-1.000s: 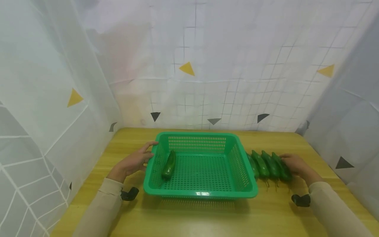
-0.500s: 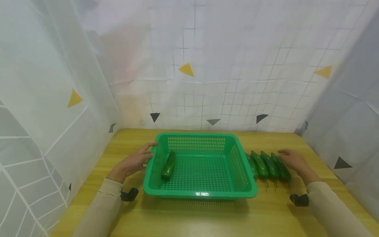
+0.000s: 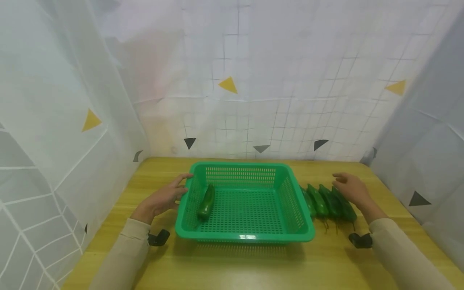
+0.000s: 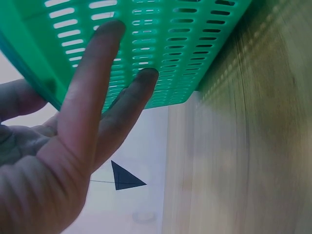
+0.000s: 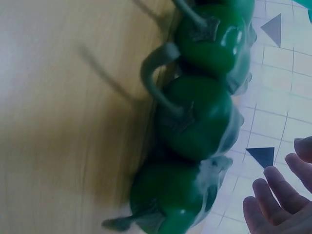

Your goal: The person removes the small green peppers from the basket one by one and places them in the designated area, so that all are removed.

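Observation:
My left hand (image 3: 164, 199) is at the left side of a green plastic basket (image 3: 245, 238). In the left wrist view, its fairly straight fingers lie along the slotted outer wall (image 4: 190, 44), just below the rim. One long green pepper (image 3: 207, 202) lies inside the basket near its left wall. Outside, right of the basket, several more green peppers (image 3: 329, 202) form a row, stems toward me. My right hand (image 3: 352, 187) hovers at the far end of the rightmost pepper (image 3: 349, 210), fingers loosely bent and holding nothing. Glossy pepper ends (image 5: 197, 114) fill the middle of the right wrist view.
Everything stands on a wooden table (image 3: 253, 268). A white sheet with a printed grid and triangles (image 3: 253, 88) hangs behind the table and along both sides. A dark wrist device (image 3: 158, 237) sits below the left sleeve, another dark device (image 3: 360, 240) below the right.
My right hand has lifted from beside the rightmost pepper and moved away from me and slightly left, over its far end. My left hand and the basket have stayed put.

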{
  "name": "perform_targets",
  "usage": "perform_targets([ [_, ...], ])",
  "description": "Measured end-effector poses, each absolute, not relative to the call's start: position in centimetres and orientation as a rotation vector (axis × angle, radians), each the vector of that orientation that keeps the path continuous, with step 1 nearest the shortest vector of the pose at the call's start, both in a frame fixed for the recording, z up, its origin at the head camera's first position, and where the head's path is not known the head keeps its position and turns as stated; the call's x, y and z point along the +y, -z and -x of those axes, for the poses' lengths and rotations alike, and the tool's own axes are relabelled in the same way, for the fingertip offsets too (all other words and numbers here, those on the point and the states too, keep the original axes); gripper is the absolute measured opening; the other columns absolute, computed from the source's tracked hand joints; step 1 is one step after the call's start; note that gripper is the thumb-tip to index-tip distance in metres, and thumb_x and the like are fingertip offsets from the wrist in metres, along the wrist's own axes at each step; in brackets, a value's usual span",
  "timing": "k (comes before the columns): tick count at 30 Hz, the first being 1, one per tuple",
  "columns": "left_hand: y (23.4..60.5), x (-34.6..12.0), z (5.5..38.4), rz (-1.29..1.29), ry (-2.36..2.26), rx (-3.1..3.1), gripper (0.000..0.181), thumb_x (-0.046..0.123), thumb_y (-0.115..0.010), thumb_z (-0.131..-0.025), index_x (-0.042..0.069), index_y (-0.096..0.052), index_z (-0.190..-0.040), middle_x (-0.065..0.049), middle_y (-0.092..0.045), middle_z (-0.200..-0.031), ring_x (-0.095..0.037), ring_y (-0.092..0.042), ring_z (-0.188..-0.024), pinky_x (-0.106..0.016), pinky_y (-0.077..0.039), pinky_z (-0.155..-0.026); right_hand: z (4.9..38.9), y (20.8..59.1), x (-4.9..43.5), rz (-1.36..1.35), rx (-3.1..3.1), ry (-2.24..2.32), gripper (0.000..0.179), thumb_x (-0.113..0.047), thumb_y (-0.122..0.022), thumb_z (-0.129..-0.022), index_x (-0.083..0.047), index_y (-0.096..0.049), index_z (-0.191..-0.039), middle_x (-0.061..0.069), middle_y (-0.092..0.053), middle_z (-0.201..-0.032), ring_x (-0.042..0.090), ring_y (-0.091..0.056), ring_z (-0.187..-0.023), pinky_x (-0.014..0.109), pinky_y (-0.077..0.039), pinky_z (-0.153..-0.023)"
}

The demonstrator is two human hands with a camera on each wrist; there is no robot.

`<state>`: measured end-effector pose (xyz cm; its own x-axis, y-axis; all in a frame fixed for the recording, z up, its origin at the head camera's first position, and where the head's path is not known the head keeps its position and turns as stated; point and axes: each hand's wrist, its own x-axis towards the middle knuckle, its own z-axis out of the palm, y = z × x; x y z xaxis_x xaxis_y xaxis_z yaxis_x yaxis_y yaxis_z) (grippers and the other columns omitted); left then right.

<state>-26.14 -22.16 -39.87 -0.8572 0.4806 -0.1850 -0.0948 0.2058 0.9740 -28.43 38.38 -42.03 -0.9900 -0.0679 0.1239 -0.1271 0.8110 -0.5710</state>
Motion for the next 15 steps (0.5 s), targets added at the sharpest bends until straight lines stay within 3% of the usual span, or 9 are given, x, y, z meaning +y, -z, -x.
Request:
perform_targets([
  [15,39.8,-22.0,26.1,-0.353,-1.706,2.020,0.055,0.015,-0.036,-0.111,0.021,-0.013,-0.160,-0.031,-0.050,-0.135,-0.037,-0.063,-0.111,-0.054,-0.057,-0.086,29.4,40.1,35.8,-0.214,-2.853,-0.967,0.052,-0.030,-0.046,-0.109,0.010,-0.047,-0.143,0.038,-0.051,-0.137,0.054,-0.052,-0.119,0.063,-0.050,-0.089],
])
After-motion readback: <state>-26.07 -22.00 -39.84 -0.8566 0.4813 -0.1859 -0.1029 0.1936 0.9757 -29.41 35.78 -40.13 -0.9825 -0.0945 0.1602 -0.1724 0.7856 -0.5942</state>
